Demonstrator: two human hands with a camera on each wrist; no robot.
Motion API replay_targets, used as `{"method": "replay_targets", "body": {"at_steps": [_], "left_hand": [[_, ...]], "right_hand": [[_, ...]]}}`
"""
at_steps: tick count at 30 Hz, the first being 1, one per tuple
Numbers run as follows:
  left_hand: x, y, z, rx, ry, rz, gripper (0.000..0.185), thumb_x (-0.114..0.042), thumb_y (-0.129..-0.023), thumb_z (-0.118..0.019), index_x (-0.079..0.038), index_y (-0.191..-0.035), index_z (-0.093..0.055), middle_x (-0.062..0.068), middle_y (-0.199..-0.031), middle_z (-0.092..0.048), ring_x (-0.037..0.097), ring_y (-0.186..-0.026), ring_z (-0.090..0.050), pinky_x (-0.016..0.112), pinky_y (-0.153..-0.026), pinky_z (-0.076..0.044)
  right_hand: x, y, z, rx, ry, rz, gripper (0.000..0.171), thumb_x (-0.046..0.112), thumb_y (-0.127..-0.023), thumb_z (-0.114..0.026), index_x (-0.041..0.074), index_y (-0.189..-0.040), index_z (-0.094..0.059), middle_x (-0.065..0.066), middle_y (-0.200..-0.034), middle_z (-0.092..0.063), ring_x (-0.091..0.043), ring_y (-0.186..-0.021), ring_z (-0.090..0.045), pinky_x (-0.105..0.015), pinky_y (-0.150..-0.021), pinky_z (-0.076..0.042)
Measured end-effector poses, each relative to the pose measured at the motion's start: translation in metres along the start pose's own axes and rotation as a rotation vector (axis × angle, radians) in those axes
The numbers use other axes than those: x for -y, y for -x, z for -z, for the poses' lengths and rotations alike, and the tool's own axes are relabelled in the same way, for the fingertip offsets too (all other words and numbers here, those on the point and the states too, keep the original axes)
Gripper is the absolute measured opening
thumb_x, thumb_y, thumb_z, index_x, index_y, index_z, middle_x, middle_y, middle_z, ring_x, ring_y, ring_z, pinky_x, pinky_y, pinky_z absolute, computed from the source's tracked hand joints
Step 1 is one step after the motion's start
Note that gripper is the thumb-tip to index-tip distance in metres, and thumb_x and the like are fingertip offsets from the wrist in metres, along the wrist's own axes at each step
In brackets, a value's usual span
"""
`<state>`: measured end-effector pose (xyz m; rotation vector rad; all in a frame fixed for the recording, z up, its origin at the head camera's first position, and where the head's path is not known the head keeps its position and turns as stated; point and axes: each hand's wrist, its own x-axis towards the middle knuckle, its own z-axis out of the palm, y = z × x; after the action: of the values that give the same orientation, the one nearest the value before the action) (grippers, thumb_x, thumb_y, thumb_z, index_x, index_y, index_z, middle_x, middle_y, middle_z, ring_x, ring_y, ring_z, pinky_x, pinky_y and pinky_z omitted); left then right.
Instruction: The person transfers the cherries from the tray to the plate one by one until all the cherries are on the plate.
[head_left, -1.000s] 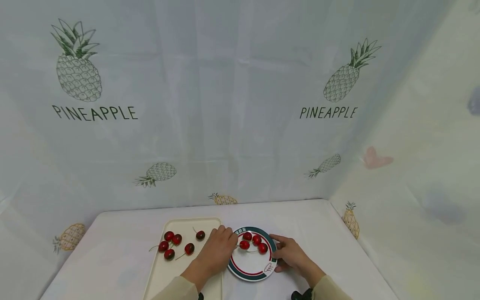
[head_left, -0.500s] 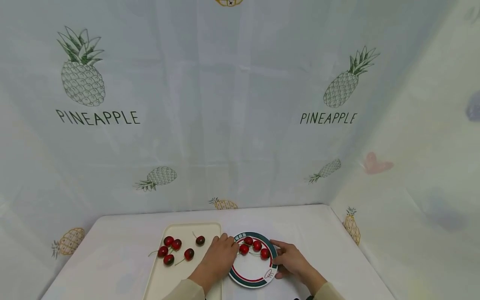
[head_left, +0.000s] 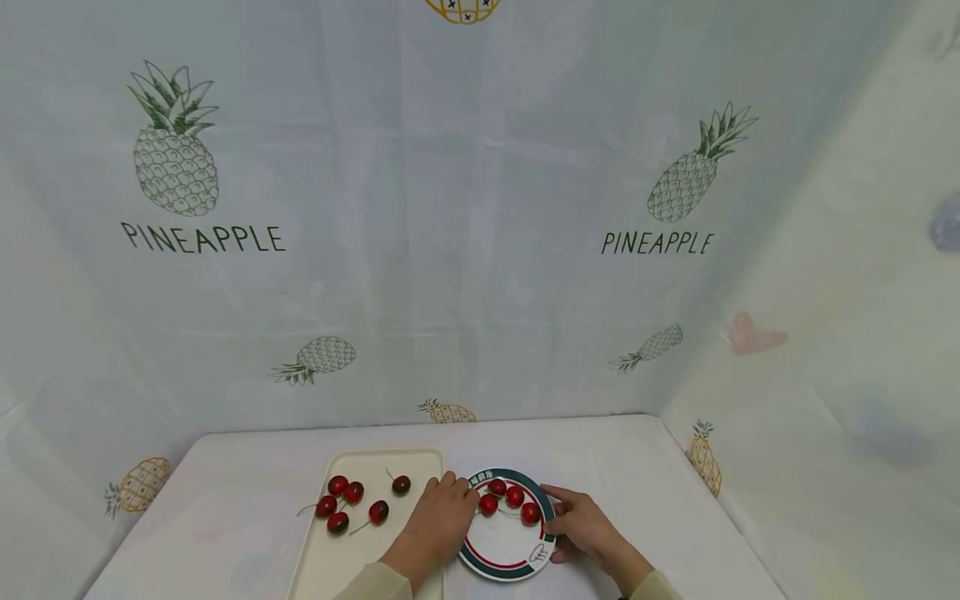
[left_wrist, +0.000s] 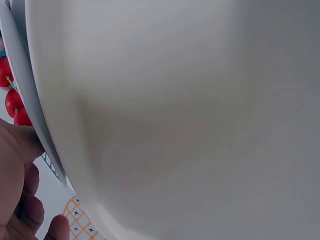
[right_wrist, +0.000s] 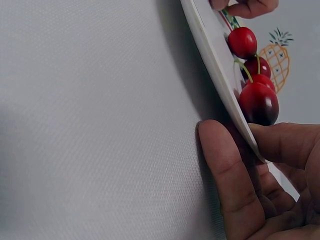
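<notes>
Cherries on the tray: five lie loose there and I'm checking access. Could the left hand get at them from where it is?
Probably yes. The left hand rests at the plate rim beside the tray, and nothing lies between it and the cherries.

Two bare hands, no gloves, rings or watch visible: left hand [head_left: 438, 517], right hand [head_left: 588, 525]. Both forearms wear long sleeves in a pale beige, plain fabric with no pattern or logo, left sleeve [head_left: 372, 582] and right sleeve [head_left: 655, 585], cuffs ending at the wrist. Right wrist view shows the right hand's fingers [right_wrist: 227, 175] close up with short unpainted nails; left wrist view shows only part of the left hand at the frame's lower left edge.
</notes>
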<state>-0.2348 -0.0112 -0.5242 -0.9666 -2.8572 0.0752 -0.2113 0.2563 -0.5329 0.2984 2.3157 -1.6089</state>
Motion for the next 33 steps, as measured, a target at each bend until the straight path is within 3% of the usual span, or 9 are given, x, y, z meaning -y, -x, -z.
{"method": "replay_targets", "body": {"at_steps": [11,20,25,29,33], "left_hand": [[0.002,0.013,-0.009,-0.017,0.012,0.026,0.032,-0.035,-0.095,-0.074,-0.017,-0.12,-0.07,0.0,-0.107,-0.064,0.019,-0.095,-0.048,0.038,-0.086,-0.046],[0.016,0.019,0.001,-0.125,0.011,0.033,0.019,-0.03,-0.097,-0.069,-0.016,-0.11,-0.069,-0.001,-0.095,-0.059,0.019,-0.088,-0.044,0.036,-0.077,-0.042],[0.042,0.034,0.015,-0.199,0.028,0.06,0.012,-0.027,-0.098,-0.07,-0.017,-0.105,-0.068,-0.002,-0.095,-0.058,0.017,-0.087,-0.043,0.034,-0.077,-0.041],[0.07,0.053,0.024,-0.311,0.034,0.099,0.009,-0.022,-0.096,-0.074,-0.016,-0.098,-0.067,-0.001,-0.092,-0.058,0.019,-0.085,-0.047,0.036,-0.075,-0.042],[0.098,0.075,0.029,-0.319,0.062,0.185,0.013,-0.017,-0.093,-0.078,-0.014,-0.098,-0.068,0.001,-0.093,-0.061,0.023,-0.087,-0.051,0.04,-0.076,-0.046]], "right_hand": [[-0.007,0.001,-0.009,0.016,-0.006,-0.011,0.075,-0.002,-0.088,-0.077,0.005,-0.157,-0.047,-0.018,-0.113,-0.064,-0.022,-0.074,-0.072,-0.038,-0.064,-0.063],[-0.008,-0.003,-0.003,0.02,-0.006,0.018,0.074,0.0,-0.089,-0.077,0.007,-0.157,-0.047,-0.017,-0.114,-0.063,-0.023,-0.074,-0.072,-0.039,-0.063,-0.063],[-0.005,-0.003,-0.002,0.022,0.005,0.028,0.074,0.0,-0.089,-0.077,0.006,-0.157,-0.047,-0.018,-0.115,-0.064,-0.023,-0.073,-0.072,-0.039,-0.063,-0.063],[-0.003,-0.003,0.0,0.016,0.006,0.026,0.074,-0.001,-0.089,-0.077,0.006,-0.157,-0.048,-0.018,-0.116,-0.064,-0.023,-0.074,-0.072,-0.04,-0.063,-0.063],[0.0,-0.005,0.002,0.0,0.006,0.026,0.073,-0.001,-0.089,-0.076,0.008,-0.156,-0.049,-0.019,-0.118,-0.063,-0.024,-0.074,-0.071,-0.04,-0.063,-0.063]]}}
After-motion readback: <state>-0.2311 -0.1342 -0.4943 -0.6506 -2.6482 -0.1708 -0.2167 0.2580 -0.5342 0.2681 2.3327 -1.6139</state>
